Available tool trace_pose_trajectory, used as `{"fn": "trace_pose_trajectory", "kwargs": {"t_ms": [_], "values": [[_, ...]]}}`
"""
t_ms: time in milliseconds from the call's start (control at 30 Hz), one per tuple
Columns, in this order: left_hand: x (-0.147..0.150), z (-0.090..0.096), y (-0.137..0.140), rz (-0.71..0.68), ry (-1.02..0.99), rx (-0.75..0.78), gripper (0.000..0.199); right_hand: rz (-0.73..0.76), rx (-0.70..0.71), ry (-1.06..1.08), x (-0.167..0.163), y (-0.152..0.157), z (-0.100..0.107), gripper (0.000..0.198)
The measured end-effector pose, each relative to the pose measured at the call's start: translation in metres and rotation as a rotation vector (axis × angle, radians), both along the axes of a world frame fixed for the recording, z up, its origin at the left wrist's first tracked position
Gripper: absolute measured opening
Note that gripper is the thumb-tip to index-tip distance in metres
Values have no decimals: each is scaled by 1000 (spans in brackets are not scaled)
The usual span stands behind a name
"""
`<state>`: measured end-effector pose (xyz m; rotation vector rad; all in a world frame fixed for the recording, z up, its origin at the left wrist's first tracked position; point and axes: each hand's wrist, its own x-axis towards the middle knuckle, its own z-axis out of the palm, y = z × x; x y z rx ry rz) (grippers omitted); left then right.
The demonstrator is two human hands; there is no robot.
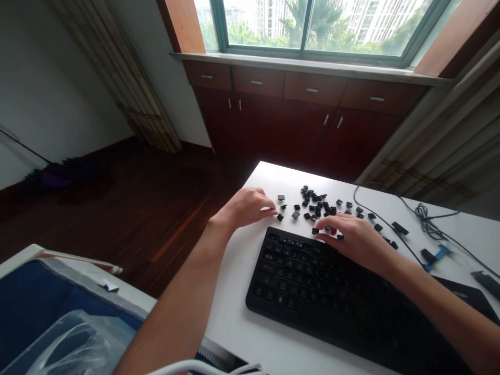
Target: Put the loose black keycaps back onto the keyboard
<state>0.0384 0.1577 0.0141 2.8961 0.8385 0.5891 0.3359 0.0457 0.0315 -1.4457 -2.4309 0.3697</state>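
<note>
One black keycap (315, 231) is pinched in our right hand (344, 234), by the far long edge of the keyboard (328, 299); our left hand (255, 207), its grip unclear to us, is just beside a loose keycap (280, 216).

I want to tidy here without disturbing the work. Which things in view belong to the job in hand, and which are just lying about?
In the work:
black keyboard
loose black keycaps
right hand, pinching one keycap
left hand, near other keycaps

Seemingly lying about:
clear plastic bag
purple-and-black bundle on the floor
coiled cable, connections unclear
blue item, use unclear
</note>
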Motion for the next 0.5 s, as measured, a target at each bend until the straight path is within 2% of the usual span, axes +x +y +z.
{"fn": "trace_pose_trajectory", "kwargs": {"t_ms": [267,367,500], "values": [[2,-3,1,-48,-35,18,19,47,16,-47,-3,3,9,16],[0,1,0,-69,-46,31,22,-37,52,-37,-2,9,12,23],[1,6,-1,-22,-108,93,28,-157,95,-36,-3,23,6,25]]}}
